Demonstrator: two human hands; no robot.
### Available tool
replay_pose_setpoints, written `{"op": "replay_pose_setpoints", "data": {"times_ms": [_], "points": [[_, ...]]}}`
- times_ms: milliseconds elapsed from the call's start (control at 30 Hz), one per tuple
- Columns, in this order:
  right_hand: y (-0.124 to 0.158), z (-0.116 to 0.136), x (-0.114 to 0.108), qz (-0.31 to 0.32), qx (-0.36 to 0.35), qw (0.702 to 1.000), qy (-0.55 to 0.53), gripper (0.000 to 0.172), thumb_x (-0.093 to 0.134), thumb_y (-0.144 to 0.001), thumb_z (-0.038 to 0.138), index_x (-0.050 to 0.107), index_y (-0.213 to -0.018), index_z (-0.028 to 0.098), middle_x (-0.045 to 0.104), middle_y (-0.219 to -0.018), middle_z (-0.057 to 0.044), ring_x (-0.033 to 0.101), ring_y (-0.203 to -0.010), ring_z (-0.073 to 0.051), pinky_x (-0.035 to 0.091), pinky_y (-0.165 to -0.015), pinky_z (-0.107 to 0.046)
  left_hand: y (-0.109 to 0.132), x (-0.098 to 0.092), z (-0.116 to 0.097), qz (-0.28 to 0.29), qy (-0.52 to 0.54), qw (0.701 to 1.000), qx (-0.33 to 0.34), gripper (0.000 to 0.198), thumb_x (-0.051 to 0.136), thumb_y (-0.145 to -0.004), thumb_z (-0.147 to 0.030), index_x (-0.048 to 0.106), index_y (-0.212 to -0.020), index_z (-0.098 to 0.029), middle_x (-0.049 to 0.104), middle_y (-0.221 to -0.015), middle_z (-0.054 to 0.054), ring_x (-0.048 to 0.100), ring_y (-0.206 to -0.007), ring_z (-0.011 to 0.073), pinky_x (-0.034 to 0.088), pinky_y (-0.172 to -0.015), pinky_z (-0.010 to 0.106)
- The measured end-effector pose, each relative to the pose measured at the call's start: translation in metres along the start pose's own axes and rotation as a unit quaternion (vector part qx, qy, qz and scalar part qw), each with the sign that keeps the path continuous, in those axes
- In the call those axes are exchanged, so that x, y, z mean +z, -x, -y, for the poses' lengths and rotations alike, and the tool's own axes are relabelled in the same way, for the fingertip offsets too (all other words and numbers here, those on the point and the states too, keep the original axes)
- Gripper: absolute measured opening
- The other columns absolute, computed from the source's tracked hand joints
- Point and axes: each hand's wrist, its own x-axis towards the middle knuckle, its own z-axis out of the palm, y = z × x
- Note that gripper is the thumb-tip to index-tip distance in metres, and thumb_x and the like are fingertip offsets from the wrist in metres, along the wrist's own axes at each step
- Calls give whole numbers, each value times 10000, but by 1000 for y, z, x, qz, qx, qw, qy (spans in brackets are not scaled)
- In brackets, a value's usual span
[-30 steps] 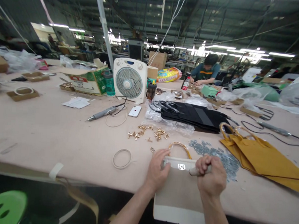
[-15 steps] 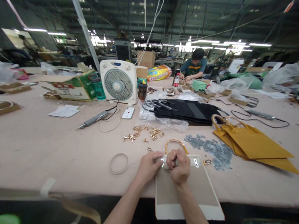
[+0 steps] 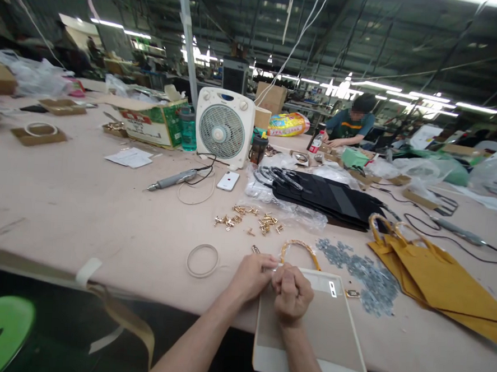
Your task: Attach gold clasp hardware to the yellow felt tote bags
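A flat bag panel (image 3: 319, 330), greyish-beige with pale borders, lies over the table's front edge. A yellow-brown wrapped handle (image 3: 299, 243) curves out beyond its far edge. My left hand (image 3: 251, 279) is closed at the panel's upper left corner, fingertips pressed together on its edge. Right beside it, my right hand (image 3: 293, 295) forms a fist over the panel's top border; whatever is inside it is hidden. A white slotted plate (image 3: 332, 289) sits on the panel's upper right. Small metal clasps lie near both upper corners, one gold-coloured clasp (image 3: 352, 293) at the right.
Gold fittings (image 3: 267, 223) and grey metal plates (image 3: 373, 280) lie scattered beyond my hands. Yellow bags (image 3: 445, 271) are at right, black bags (image 3: 328, 193) farther back. A tape ring (image 3: 202, 260), grey electric screwdriver (image 3: 173, 180), phone (image 3: 227, 181) and fan (image 3: 223, 128) stand leftward. A co-worker (image 3: 351, 125) sits opposite.
The view has tilted and swung left, showing more of a green stool. My right fist has moved closer to my left hand, and the greyish thing glimpsed in it is now hidden.
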Motion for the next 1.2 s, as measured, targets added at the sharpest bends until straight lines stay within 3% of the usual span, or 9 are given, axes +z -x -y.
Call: {"op": "replay_pose_setpoints", "data": {"times_ms": [100,200,300,467,733,867,1033,1200], "points": [[-8,-6,5,3,34,998,59,438,524,-1040,389,502,-634,227,467,-562,27,441,-516,-141,349,-531,-296,3,-3,-4,15,-9,999,29,293,523,-861,-143,788,-778,-237,796,-937,-8,734,-888,180,565,-867,278],[-20,-8,9,-1,87,995,57,438,549,-1030,443,517,-654,222,450,-550,38,417,-498,-129,341,-493,-274,9,-3,-5,3,-31,999,34,259,528,-827,-115,756,-816,-235,786,-943,0,718,-915,199,556,-883,306],[-33,-6,7,-6,134,991,-15,429,576,-1017,472,528,-677,214,416,-521,60,376,-448,-106,315,-435,-243,17,0,-2,-8,-79,995,65,297,633,-756,-124,739,-1002,-253,772,-1126,15,686,-1089,238,515,-1024,365],[-53,-1,-2,-47,141,981,-128,412,573,-1011,473,529,-700,207,374,-507,86,327,-381,-74,252,-366,-192,25,8,7,-16,-154,986,70,684,856,-701,-333,629,-1340,-241,665,-1395,88,593,-1286,307,462,-1130,455],[-71,-15,13,22,214,973,-87,450,653,-943,555,531,-693,202,388,-481,92,346,-374,-68,274,-353,-179,19,11,10,-15,-150,987,60,558,929,-704,-376,685,-1188,-245,707,-1293,51,625,-1201,286,494,-1068,417],[-68,-17,11,40,212,975,-58,473,607,-968,572,521,-680,206,390,-473,90,342,-377,-74,277,-362,-191,20,13,10,-16,-147,988,41,593,917,-720,-374,670,-1245,-251,689,-1323,67,604,-1231,306,500,-1059,432],[-51,-16,5,51,144,988,-23,487,561,-1022,497,510,-637,202,420,-507,64,383,-428,-84,325,-422,-213,22,12,9,-21,-126,990,56,538,889,-755,-322,663,-1238,-250,704,-1279,47,615,-1198,272,494,-1045,390],[-49,3,2,22,123,986,-115,438,569,-1028,427,504,-655,206,380,-513,77,320,-402,-77,256,-391,-208,22,12,11,-24,-130,989,70,496,903,-743,-340,678,-1178,-260,704,-1274,44,619,-1187,278,483,-1048,405]]}}
